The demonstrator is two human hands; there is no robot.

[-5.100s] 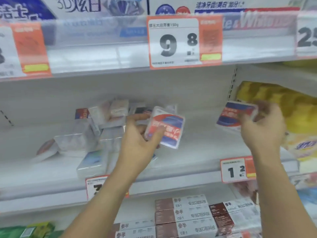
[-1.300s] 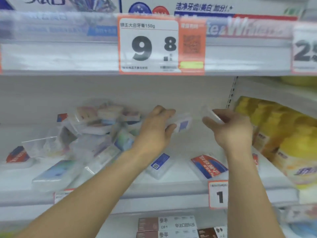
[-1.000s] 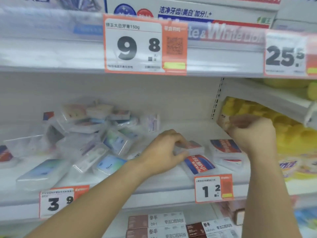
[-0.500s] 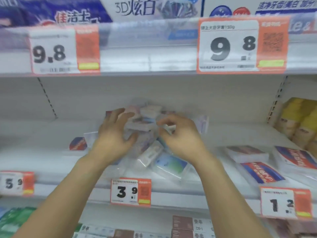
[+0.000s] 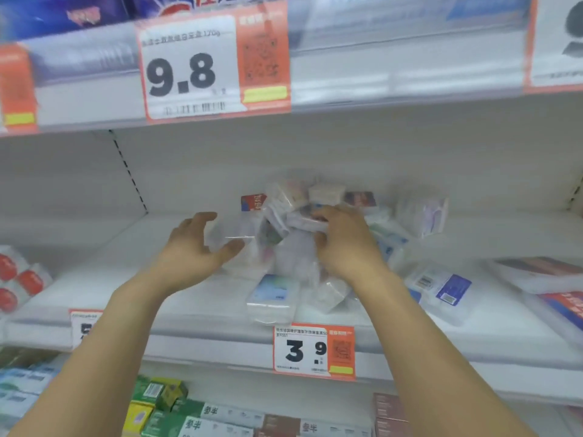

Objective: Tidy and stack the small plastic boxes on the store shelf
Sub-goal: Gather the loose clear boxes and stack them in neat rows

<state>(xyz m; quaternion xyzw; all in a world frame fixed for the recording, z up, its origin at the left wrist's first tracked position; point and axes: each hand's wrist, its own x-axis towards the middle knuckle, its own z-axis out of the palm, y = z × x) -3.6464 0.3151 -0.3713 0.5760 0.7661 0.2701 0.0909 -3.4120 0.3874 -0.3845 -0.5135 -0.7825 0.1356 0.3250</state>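
A loose heap of small clear plastic boxes [image 5: 315, 197] lies in the middle of the white shelf [image 5: 157, 298]. My left hand [image 5: 192, 247] is cupped at the heap's left side, with thumb and fingers curled round a clear box [image 5: 232, 233]. On top of the heap, my right hand [image 5: 345, 244] has its fingers curled over a flat white box [image 5: 304, 223]. A box with a pale blue label [image 5: 271, 294] lies flat in front of the heap. Motion blurs the heap.
Flat boxes with red and blue labels [image 5: 536, 274] lie stacked at the right, and one with a blue sticker [image 5: 441, 290] lies nearer. Red-dotted packs [image 5: 19, 279] sit at the far left. Price tags 3.9 [image 5: 314, 351] and 9.8 [image 5: 189, 70] hang on the shelf rails.
My view has shifted left and closer. Both hands left the right-hand boxes for the heap; my left hand has slid to its left side, my right stays on top.
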